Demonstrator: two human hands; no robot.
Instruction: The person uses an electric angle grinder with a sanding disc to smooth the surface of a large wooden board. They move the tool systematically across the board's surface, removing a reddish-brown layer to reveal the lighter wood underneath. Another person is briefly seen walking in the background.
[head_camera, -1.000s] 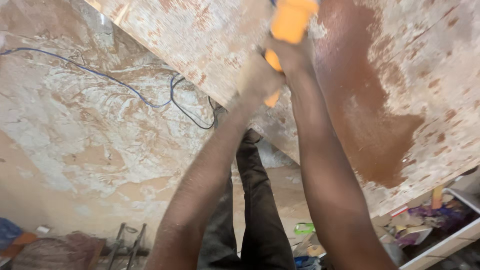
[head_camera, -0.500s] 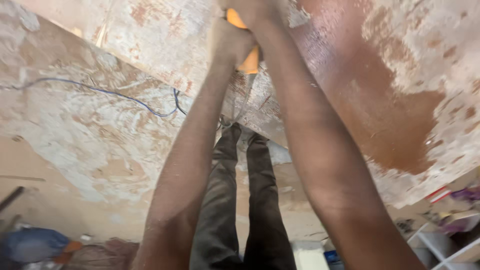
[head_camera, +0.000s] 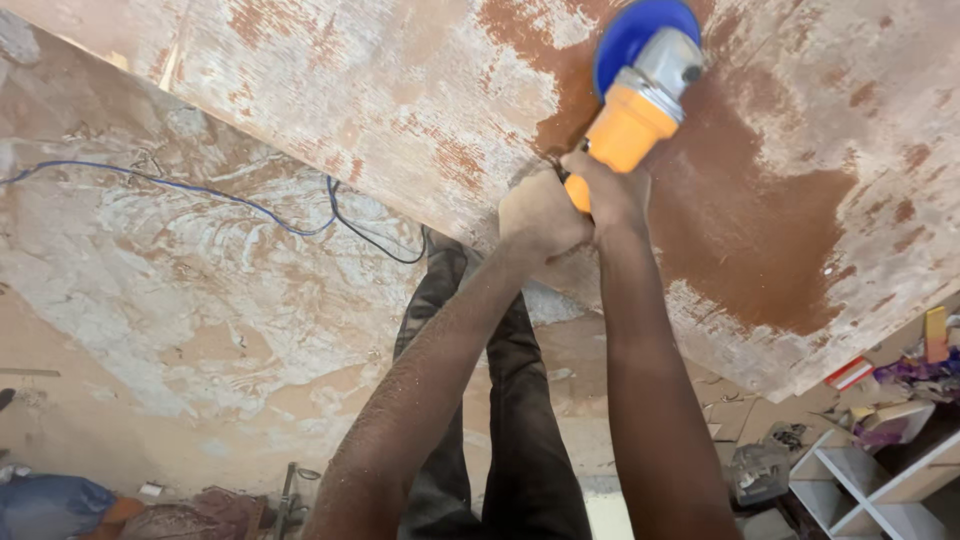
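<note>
Both my hands grip an orange angle grinder (head_camera: 628, 125) with a grey head and a blue guard (head_camera: 640, 30). My left hand (head_camera: 540, 215) wraps the rear of the handle. My right hand (head_camera: 612, 190) holds the body just ahead of it. The tool rests on a large wooden board (head_camera: 400, 110) that is coated in pale dust, with a bare reddish-brown patch (head_camera: 740, 220) around the tool. My legs in dark trousers (head_camera: 480, 400) stand below the board.
A blue cable (head_camera: 180, 185) and a black cable (head_camera: 370, 235) run across the dusty floor to the left. A white shelf unit (head_camera: 870, 480) and clutter sit at the lower right. Blue cloth (head_camera: 45, 505) lies at the lower left.
The view has tilted, so the grinder, which was cut off at the top edge before, now shows in full with its blue guard. My hands stay on its handle.
</note>
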